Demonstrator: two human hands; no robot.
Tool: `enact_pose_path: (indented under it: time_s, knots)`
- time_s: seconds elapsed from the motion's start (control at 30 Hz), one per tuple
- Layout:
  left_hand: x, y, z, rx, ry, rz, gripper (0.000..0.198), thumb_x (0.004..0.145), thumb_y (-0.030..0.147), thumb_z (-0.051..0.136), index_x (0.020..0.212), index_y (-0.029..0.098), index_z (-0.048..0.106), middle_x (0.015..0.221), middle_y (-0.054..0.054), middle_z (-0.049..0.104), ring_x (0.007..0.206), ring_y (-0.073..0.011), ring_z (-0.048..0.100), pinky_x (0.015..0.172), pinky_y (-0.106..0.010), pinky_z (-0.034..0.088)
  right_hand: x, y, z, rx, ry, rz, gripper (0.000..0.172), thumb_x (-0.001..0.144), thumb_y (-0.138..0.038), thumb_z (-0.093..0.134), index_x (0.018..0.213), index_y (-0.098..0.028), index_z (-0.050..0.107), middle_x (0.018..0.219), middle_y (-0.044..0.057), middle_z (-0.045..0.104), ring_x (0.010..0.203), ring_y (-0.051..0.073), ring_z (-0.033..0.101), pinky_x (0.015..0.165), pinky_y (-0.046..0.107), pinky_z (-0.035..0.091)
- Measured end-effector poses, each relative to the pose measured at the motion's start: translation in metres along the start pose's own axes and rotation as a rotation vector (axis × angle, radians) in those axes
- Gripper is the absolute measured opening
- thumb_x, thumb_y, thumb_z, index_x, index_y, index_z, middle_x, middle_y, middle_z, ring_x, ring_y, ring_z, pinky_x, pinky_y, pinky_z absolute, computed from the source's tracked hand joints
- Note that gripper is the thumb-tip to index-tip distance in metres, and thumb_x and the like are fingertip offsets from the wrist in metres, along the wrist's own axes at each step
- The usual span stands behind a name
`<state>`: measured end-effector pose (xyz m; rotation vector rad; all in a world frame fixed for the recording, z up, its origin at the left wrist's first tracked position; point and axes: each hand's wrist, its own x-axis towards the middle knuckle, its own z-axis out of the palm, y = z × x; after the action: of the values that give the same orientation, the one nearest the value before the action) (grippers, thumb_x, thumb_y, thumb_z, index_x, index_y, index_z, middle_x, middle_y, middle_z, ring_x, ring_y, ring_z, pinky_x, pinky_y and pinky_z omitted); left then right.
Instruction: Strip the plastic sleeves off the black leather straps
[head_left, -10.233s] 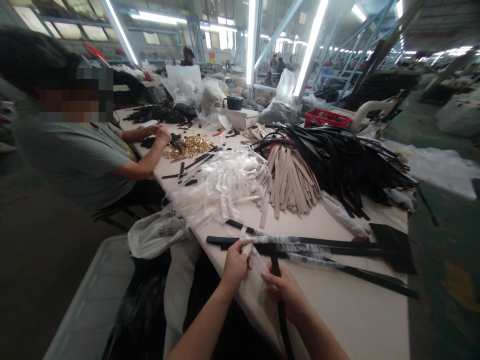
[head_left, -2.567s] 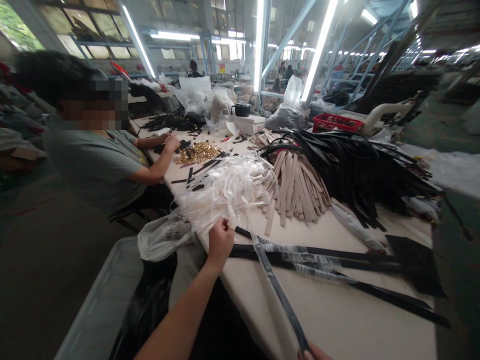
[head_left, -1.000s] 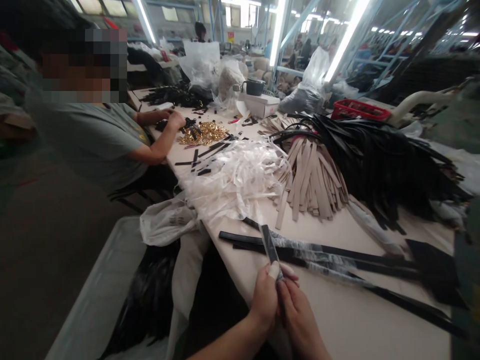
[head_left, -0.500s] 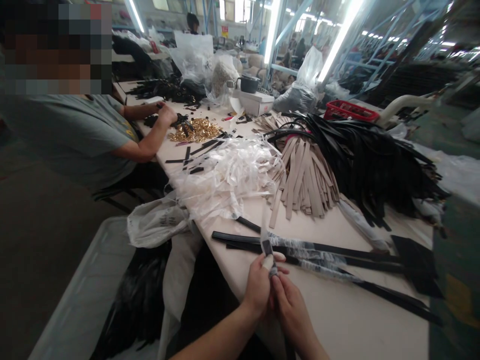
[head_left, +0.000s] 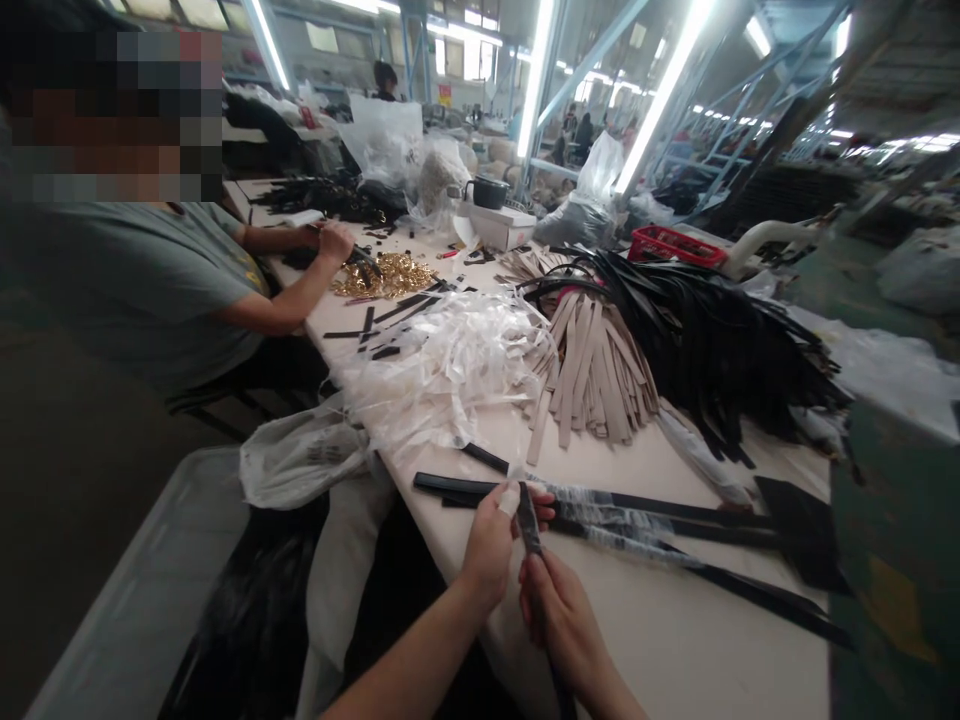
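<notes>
A black strap (head_left: 528, 520) runs upright between my hands at the near table edge, with a bit of clear plastic wrap at its upper end. My left hand (head_left: 491, 540) pinches that end, thumb on top, the thumb wearing a pale cover. Lower down, my right hand (head_left: 559, 605) has its fingers wrapped round the same strap, which hangs below toward my lap. Just beyond my hands, several long black straps (head_left: 720, 520) lie across the table, partly wrapped in clear plastic (head_left: 622, 515).
A heap of white plastic film (head_left: 457, 360), beige strips (head_left: 596, 370) and black straps (head_left: 720, 340) cover the table (head_left: 675, 640) further back. At the left a person (head_left: 150, 280) works beside gold metal pieces (head_left: 394, 275). A red basket (head_left: 675, 245) stands behind.
The camera view has shifted slightly. My right hand has slid down from my left, and more of the black strap shows between them. The plastic at the strap's top stands up less.
</notes>
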<state>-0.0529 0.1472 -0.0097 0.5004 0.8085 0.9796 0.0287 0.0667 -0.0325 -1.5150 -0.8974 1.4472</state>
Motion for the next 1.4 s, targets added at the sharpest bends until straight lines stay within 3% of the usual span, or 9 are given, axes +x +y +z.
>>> enact_pose_path:
  time_s: [0.07,0.13,0.23,0.37,0.47,0.7,0.9,1.13,1.4]
  knots:
    - [-0.004,-0.008,-0.001,0.054,-0.008,-0.001,0.036,0.089,0.046,0.06,0.098,0.013,0.07,0.1,-0.014,0.074,0.087,-0.0249,0.07,0.077,-0.033,0.052,0.001,-0.003,-0.002,-0.054,0.029,-0.058,0.042,0.098,-0.056,0.038,0.082,-0.02,0.053,0.059,-0.004,0.053,0.045,0.011,0.044,0.043,0.021,0.036]
    - [-0.013,-0.025,-0.004,0.083,0.019,-0.021,0.035,0.09,0.045,0.058,0.094,0.013,0.071,0.098,-0.012,0.075,0.089,-0.0248,0.069,0.079,-0.033,0.051,0.002,-0.006,-0.005,-0.151,0.077,-0.145,0.04,0.098,-0.053,0.04,0.085,-0.02,0.058,0.071,0.002,0.061,0.063,0.016,0.055,0.06,0.025,0.047]
    - [-0.023,-0.044,-0.009,0.089,0.064,-0.059,0.032,0.089,0.042,0.058,0.094,0.014,0.072,0.096,-0.012,0.075,0.091,-0.0249,0.069,0.08,-0.033,0.051,0.003,-0.007,-0.009,-0.234,0.118,-0.204,0.039,0.097,-0.051,0.043,0.088,-0.019,0.063,0.088,0.007,0.065,0.084,0.02,0.06,0.08,0.029,0.048]
    - [-0.01,-0.027,-0.008,0.005,0.02,-0.101,0.034,0.085,0.039,0.062,0.107,0.014,0.069,0.098,-0.012,0.075,0.082,-0.0239,0.07,0.071,-0.032,0.052,-0.001,0.001,-0.007,-0.135,0.081,-0.121,0.041,0.099,-0.053,0.038,0.081,-0.02,0.056,0.062,-0.002,0.055,0.053,0.013,0.049,0.05,0.023,0.04]
    - [0.005,-0.01,-0.001,-0.013,0.032,-0.029,0.037,0.085,0.043,0.064,0.106,0.013,0.069,0.101,-0.013,0.074,0.079,-0.0227,0.07,0.071,-0.032,0.053,-0.004,0.001,-0.005,-0.085,0.023,-0.076,0.044,0.099,-0.055,0.036,0.076,-0.021,0.05,0.053,-0.005,0.05,0.042,0.01,0.041,0.04,0.022,0.03]
    - [-0.015,-0.038,-0.001,0.055,0.064,-0.078,0.034,0.082,0.042,0.068,0.09,0.01,0.074,0.086,-0.013,0.075,0.08,-0.023,0.07,0.072,-0.029,0.052,-0.002,-0.007,-0.009,-0.152,0.087,-0.214,0.039,0.099,-0.049,0.043,0.081,-0.018,0.059,0.073,0.001,0.061,0.065,0.014,0.056,0.063,0.023,0.045]
    - [-0.001,-0.016,-0.002,-0.024,0.079,-0.035,0.038,0.08,0.043,0.07,0.105,0.014,0.073,0.098,-0.012,0.076,0.073,-0.0195,0.07,0.067,-0.029,0.053,-0.001,0.007,-0.01,-0.048,0.019,-0.077,0.043,0.098,-0.056,0.038,0.081,-0.02,0.053,0.053,-0.005,0.051,0.041,0.01,0.041,0.039,0.021,0.03]
    - [-0.011,-0.035,-0.006,0.132,0.081,-0.051,0.029,0.072,0.038,0.077,0.088,0.013,0.078,0.081,-0.01,0.076,0.068,-0.0198,0.068,0.065,-0.028,0.052,0.004,0.007,-0.018,-0.105,0.071,-0.174,0.044,0.097,-0.055,0.043,0.072,-0.02,0.052,0.057,-0.002,0.053,0.049,0.011,0.047,0.046,0.022,0.036]
    - [0.013,0.003,-0.003,0.103,0.056,0.021,0.035,0.074,0.041,0.077,0.093,0.012,0.076,0.085,-0.011,0.075,0.071,-0.0196,0.068,0.067,-0.029,0.053,0.004,0.011,-0.017,-0.043,0.016,-0.083,0.043,0.098,-0.058,0.038,0.082,-0.02,0.052,0.052,-0.004,0.052,0.038,0.009,0.04,0.035,0.02,0.03]
